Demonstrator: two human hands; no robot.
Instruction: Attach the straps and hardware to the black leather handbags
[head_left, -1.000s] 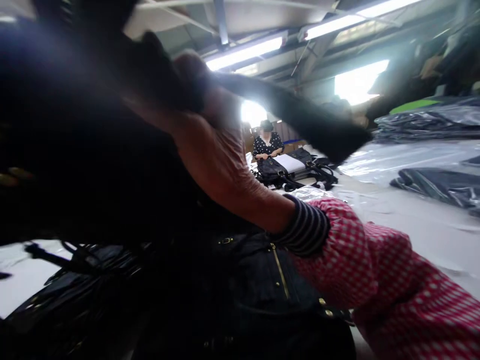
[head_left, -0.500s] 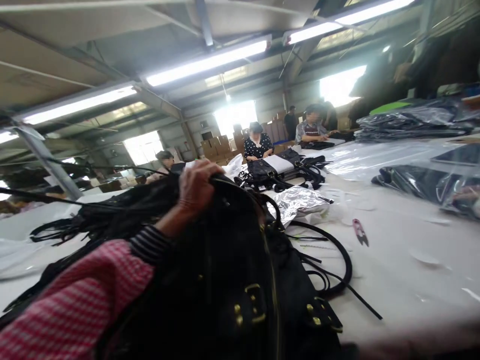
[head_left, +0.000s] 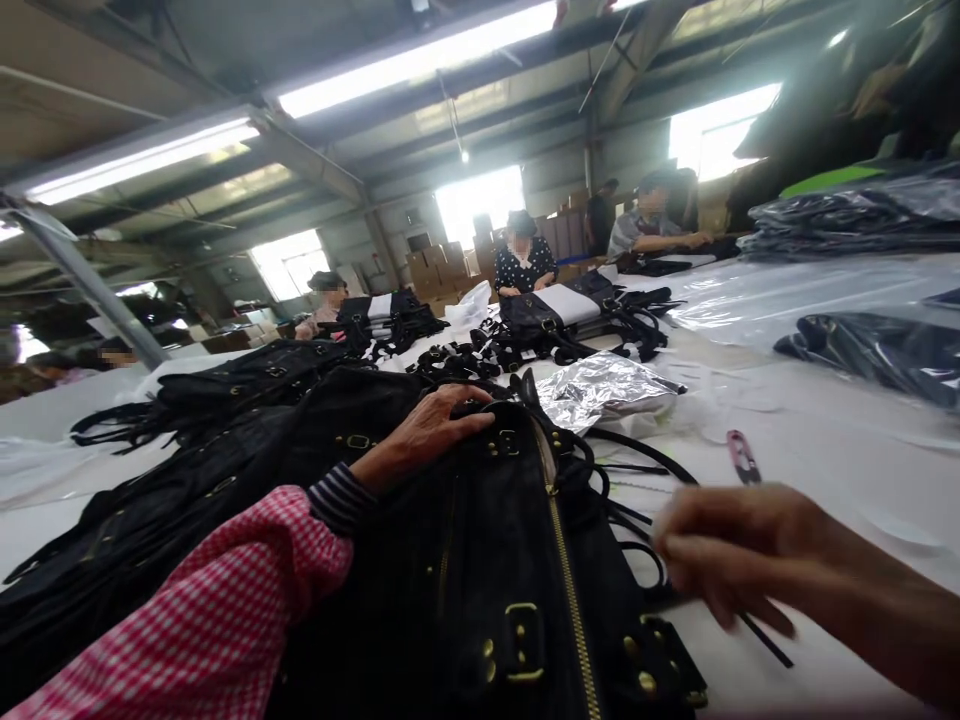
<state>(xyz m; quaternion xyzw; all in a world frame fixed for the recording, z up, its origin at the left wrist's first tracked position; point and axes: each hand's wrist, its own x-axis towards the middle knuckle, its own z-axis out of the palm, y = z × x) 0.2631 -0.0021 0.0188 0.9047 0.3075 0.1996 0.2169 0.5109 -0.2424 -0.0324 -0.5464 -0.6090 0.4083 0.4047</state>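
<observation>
A black bag with a brass zipper and gold buckles lies in front of me, its zipper running lengthwise toward me. My left hand grips the top edge of this bag at its far end, thumb and fingers on either side of the rim. To the right of the bag, over the white table, my right hand is blurred by motion. Its fingers look partly bent, and I cannot make out anything in them. Black straps trail from the bag close to that hand.
Pink thread snips lie beyond my right hand. Silver wrapping sits past the bag. More black bags are piled at left; plastic-wrapped goods are stacked at right. Several people work across the white table.
The bag's raised top has come down, and my left hand has lowered with it. My right hand has come into view from the right.
</observation>
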